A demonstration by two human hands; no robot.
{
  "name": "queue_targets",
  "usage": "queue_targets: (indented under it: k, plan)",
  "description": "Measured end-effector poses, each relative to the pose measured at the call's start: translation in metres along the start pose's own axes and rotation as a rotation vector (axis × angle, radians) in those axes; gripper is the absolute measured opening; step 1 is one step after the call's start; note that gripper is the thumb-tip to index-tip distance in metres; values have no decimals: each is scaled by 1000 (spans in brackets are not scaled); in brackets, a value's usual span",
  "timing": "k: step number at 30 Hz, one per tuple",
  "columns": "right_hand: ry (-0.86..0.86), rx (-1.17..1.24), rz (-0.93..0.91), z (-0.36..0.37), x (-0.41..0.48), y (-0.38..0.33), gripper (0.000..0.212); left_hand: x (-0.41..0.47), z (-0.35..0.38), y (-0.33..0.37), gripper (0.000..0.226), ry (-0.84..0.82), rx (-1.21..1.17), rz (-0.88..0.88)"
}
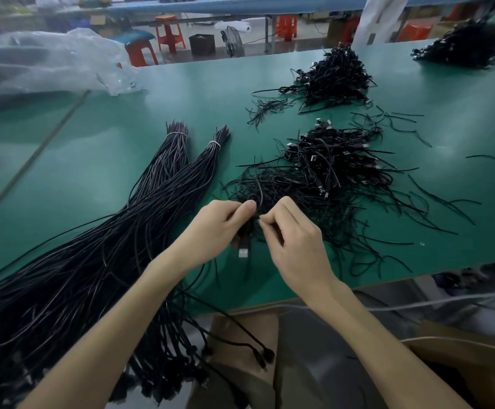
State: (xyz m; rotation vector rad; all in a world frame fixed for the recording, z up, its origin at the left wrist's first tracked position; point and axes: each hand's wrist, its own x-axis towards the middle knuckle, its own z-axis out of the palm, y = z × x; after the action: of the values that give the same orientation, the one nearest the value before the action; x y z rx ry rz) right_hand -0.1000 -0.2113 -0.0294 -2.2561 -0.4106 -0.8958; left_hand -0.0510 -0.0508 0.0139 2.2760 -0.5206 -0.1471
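Nearest the body, the plug ends of long cables [240, 346] are hanging off the table edge [270, 293] over the lap, probably so each can be drawn out singly. Just above that edge the left hand [219, 228] is gripping a small coiled cable [247, 228], fingers and thumb curled round it, with its USB plug [243, 252] dangling below the fist; the grip seems to be stopping the loops from springing open. The right hand [296, 243] is meeting it, thumb and forefinger pinching a thin black tie [258, 219] at the coil's waist, apparently winding it closed. Loose ties [240, 184] are lying in a tangle just beyond the knuckles, within easy reach. To the left, two long bundles [151, 208] are stretching away, each cinched near its far end by a white band [214, 144], probably the supply. Farther right, a heap of tied coils [337, 160] is building up, likely the finished stack; a second heap [337, 78] is sitting behind it, and a third [470, 45] at the far corner. A clear plastic bag [42, 60] is slumping at far left, with orange stools [169, 33] standing past the table.
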Motion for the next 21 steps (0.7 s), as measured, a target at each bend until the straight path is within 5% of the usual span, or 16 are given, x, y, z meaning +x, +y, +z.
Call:
queue_targets:
  k: [6, 13, 17, 21]
  plan:
    - [-25, -324, -361, -4, 2, 1, 18, 6, -17, -3, 56, -288, -371, -376]
    - [35, -70, -76, -9, -3, 5, 19, -9, -20, -17, 30, -248, -431, 104]
    - [-16, 33, 30, -9, -7, 3, 12, -9, -21, -19, 11, -190, -254, 370]
    - [7, 63, 36, -10, -5, -3, 14, -10, -21, -9, 6, -227, -345, 424]
